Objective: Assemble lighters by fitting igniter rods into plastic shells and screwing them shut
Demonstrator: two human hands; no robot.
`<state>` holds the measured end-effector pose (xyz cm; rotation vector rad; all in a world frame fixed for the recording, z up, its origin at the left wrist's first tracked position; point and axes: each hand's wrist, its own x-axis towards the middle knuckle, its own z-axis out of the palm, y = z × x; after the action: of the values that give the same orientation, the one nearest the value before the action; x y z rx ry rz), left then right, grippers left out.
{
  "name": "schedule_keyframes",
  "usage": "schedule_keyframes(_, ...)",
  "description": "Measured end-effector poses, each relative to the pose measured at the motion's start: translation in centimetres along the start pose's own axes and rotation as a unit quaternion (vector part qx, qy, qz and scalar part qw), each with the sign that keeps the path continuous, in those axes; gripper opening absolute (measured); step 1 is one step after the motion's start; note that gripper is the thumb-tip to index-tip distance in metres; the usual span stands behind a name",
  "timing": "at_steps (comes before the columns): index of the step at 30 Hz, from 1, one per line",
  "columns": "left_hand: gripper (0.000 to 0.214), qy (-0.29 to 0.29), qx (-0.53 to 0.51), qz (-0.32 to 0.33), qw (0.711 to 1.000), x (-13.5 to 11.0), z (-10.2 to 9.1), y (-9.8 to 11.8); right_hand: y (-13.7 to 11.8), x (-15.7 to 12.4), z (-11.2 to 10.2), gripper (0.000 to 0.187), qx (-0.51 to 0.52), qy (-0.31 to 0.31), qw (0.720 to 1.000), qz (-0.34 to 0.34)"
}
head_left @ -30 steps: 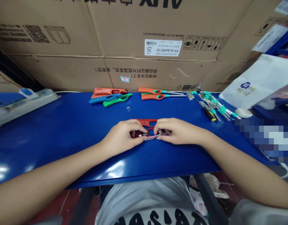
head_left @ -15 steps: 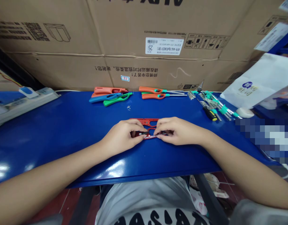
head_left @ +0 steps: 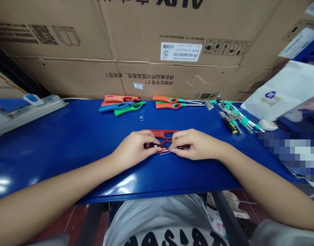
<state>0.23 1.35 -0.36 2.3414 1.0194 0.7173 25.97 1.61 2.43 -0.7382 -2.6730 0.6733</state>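
A red plastic lighter shell point(head_left: 164, 133) lies flat on the blue table point(head_left: 70, 136) in front of me. My left hand point(head_left: 135, 147) rests on its left end, fingers curled and pinching a small dark part with thin wires point(head_left: 164, 149). My right hand point(head_left: 195, 144) pinches the other end of the same wired part, fingertips almost touching the left ones. Much of the shell is hidden under both hands.
Orange, blue and green lighter shells point(head_left: 121, 104) and two orange long-nosed lighters point(head_left: 176, 102) lie at the table's back. A pile of teal-tipped metal tubes and a screwdriver point(head_left: 232, 116) sits at right. Cardboard boxes point(head_left: 152, 48) wall the back; a white bag point(head_left: 282, 90) stands right.
Both hands have stayed in place over the red shell; the fingertips have drawn slightly closer and the wired part sits lower. The view shifted a little.
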Motion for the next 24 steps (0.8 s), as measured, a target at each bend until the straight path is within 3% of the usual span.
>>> schedule_keyframes(9,0.017,-0.004,-0.002,0.021,1.000,0.1,-0.1,0.7,0.3,0.7,1.3,0.015,-0.029,0.086,0.996,0.026)
schedule_keyframes(19,0.018,-0.009,-0.042,0.000,0.999,0.2,-0.1,0.8,1.0,0.6,2.4,0.024,-0.075,0.093,0.993,-0.014)
schedule_keyframes(24,0.029,-0.019,-0.030,0.005,0.999,0.0,-0.3,1.0,1.1,0.5,2.2,0.028,-0.100,0.085,0.991,-0.009)
